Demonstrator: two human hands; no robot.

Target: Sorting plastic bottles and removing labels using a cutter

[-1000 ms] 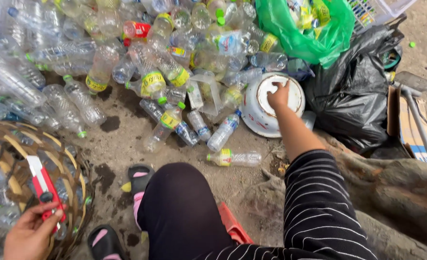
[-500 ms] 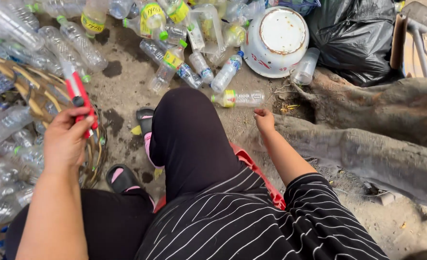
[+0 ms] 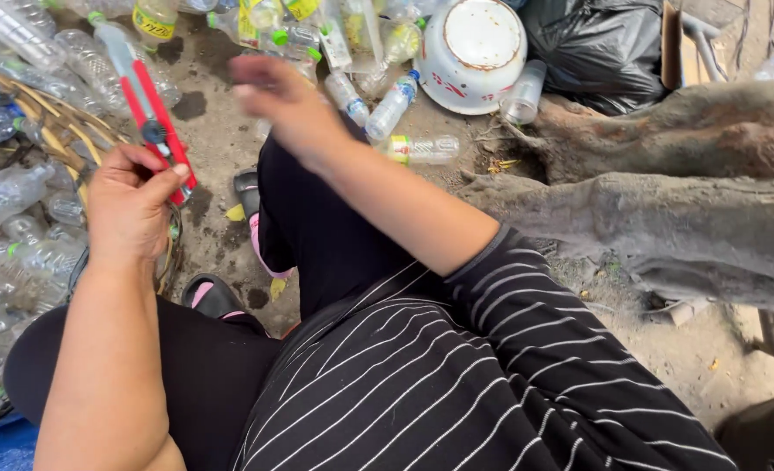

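Red and grey, the box cutter [image 3: 147,113] is being gripped in the left hand [image 3: 132,205], blade end angled away from the body, while the blurred right hand [image 3: 284,100] is being held empty above the knee.

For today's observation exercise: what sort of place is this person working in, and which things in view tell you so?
Probably an outdoor spot for sorting used bottles: plastic bottles strewn over bare ground, a black rubbish bag, and tree roots beside the seated person.

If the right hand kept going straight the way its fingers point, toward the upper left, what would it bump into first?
Probably the red utility knife that the left hand holds up. The right hand is blurred and depth is unclear, so it might pass over the knife and reach the clear plastic bottles on the ground beyond.
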